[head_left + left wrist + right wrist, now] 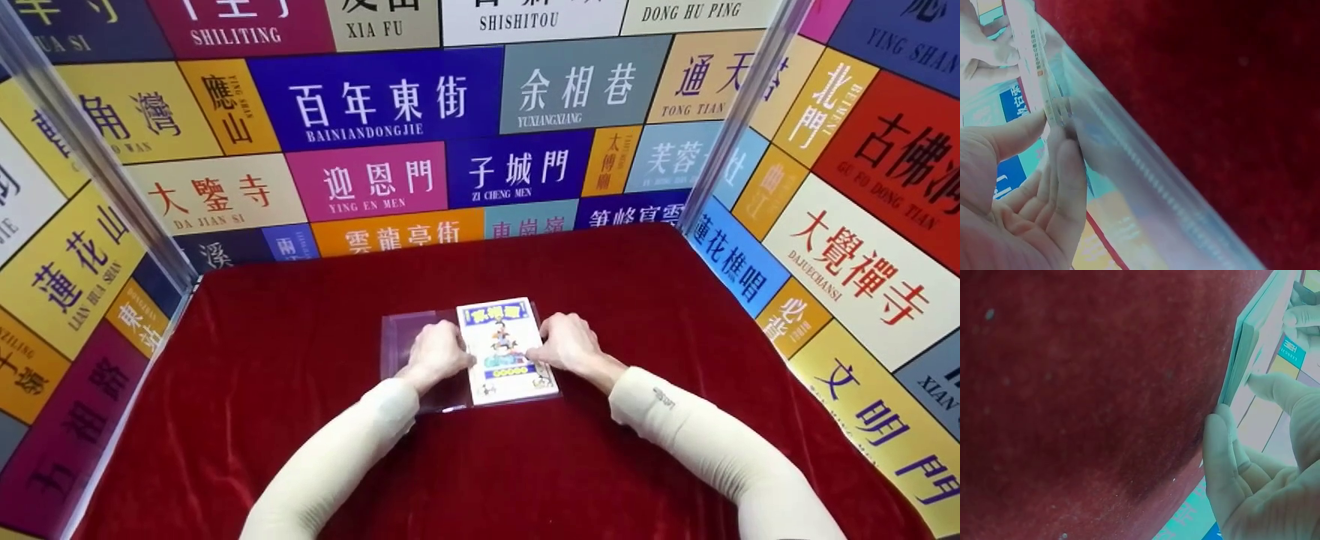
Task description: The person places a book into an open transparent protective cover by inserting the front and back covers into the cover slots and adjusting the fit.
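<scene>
White on its front, the book (501, 356) sits between my two hands, its long axis running away from me, far end leaning slightly left. My left hand (439, 349) pinches its left long edge between thumb and fingers; my right hand (571, 341) pinches the right one likewise, so neither is nearer. Clear plastic cover (399, 341) shows mostly to the book's left, over the red cloth (345, 472). That sideways offset matters most, I judge, and my left hand is closer to it.
</scene>
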Available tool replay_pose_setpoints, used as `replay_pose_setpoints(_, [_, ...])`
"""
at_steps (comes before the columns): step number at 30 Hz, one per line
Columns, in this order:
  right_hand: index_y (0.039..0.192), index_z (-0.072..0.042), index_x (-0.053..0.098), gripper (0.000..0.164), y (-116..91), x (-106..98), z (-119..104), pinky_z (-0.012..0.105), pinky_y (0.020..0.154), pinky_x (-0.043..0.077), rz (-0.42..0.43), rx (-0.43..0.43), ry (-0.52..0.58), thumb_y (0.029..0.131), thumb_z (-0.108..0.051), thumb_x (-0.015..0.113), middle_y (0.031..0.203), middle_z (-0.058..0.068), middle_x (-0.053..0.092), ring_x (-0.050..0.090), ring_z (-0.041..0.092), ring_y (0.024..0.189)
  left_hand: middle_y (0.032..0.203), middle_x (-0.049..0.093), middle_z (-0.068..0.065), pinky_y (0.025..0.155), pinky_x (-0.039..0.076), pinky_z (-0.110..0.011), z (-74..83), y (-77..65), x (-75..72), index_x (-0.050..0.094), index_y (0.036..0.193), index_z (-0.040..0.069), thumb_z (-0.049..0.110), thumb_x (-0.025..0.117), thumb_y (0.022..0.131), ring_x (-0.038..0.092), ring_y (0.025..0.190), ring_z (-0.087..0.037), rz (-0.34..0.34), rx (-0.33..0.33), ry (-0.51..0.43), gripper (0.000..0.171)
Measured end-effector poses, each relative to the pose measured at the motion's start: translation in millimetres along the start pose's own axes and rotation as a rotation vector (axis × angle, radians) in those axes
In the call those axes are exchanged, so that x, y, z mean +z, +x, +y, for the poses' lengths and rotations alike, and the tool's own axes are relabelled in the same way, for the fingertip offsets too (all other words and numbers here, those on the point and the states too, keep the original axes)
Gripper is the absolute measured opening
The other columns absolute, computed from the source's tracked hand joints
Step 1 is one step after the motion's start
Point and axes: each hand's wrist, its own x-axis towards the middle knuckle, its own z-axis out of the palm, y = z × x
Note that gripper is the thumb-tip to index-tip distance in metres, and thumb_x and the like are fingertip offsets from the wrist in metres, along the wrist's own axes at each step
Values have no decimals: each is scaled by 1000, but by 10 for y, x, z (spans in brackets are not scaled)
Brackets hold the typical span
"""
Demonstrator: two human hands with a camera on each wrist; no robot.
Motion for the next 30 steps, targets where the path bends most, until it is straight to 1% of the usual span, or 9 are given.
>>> replay_pose_setpoints(4, [97, -14, 86, 33, -11, 1, -7, 55, 79, 63, 1, -10, -3, 79, -40, 94, 93, 6, 81, 73, 28, 91, 98, 83, -9, 84, 65, -51, 58, -34, 46, 81, 94, 12, 16, 87, 84, 78, 94, -32, 47, 73, 62, 12])
replay_pose_setpoints(8, [103, -13, 85, 35, -24, 5, -15, 55, 82, 63, 8, -15, -2, 80, -39, 94, 97, 6, 82, 75, 29, 94, 111, 81, -15, 92, 66, -54, 105, -76, 113, 84, 107, 7, 6, 77, 86, 78, 104, -39, 72, 165, 105, 22])
replay_pose_setpoints(12, [109, -13, 84, 39, -24, 4, -20, 57, 84, 64, 15, -16, -6, 80, -39, 93, 102, 9, 82, 76, 33, 99, 112, 78, -17, 94, 66, -55, 139, -117, 173, 85, 108, 5, 2, 72, 88, 77, 106, -41, 66, 246, 121, 23])
replay_pose_setpoints(15, [116, -11, 84, 47, -18, -2, -17, 59, 85, 65, 14, -15, -18, 80, -39, 93, 110, 14, 83, 78, 37, 104, 107, 76, -14, 95, 66, -53, 165, -133, 211, 85, 103, 6, 3, 71, 90, 76, 104, -38, 44, 294, 131, 18])
replay_pose_setpoints(18, [121, -10, 83, 52, -18, 1, -14, 61, 86, 65, 3, -8, -22, 80, -40, 92, 114, 16, 83, 78, 38, 106, 106, 75, -11, 95, 65, -51, 183, -148, 248, 85, 103, 8, 4, 72, 91, 75, 103, -35, 20, 344, 144, 19])
replay_pose_setpoints(20, [121, -11, 83, 50, -12, 5, -9, 60, 85, 65, -8, -5, -21, 81, -40, 91, 114, 16, 83, 78, 37, 105, 107, 75, -10, 95, 65, -51, 199, -160, 263, 85, 107, 9, 4, 73, 91, 75, 104, -34, 1, 372, 149, 21])
replay_pose_setpoints(23, [121, -14, 84, 49, -12, 8, -10, 60, 85, 65, -20, -3, -17, 81, -40, 91, 114, 15, 83, 77, 36, 105, 112, 76, -11, 96, 65, -51, 224, -179, 276, 85, 113, 9, 8, 77, 89, 75, 107, -34, -36, 408, 145, 25])
replay_pose_setpoints(27, [124, -14, 83, 50, -9, 11, -12, 60, 87, 65, -29, 7, -15, 81, -40, 91, 117, 15, 83, 78, 37, 109, 123, 78, -14, 103, 63, -50, 257, -194, 282, 83, 115, 6, 26, 89, 86, 74, 116, -36, -80, 439, 127, 36])
replay_pose_setpoints(30, [126, -12, 82, 53, 4, -4, -20, 60, 90, 65, -38, 15, -13, 82, -40, 91, 120, 16, 83, 78, 38, 112, 136, 76, -15, 120, 56, -48, 278, -192, 274, 81, 118, 5, 41, 96, 82, 72, 128, -36, -112, 452, 128, 53])
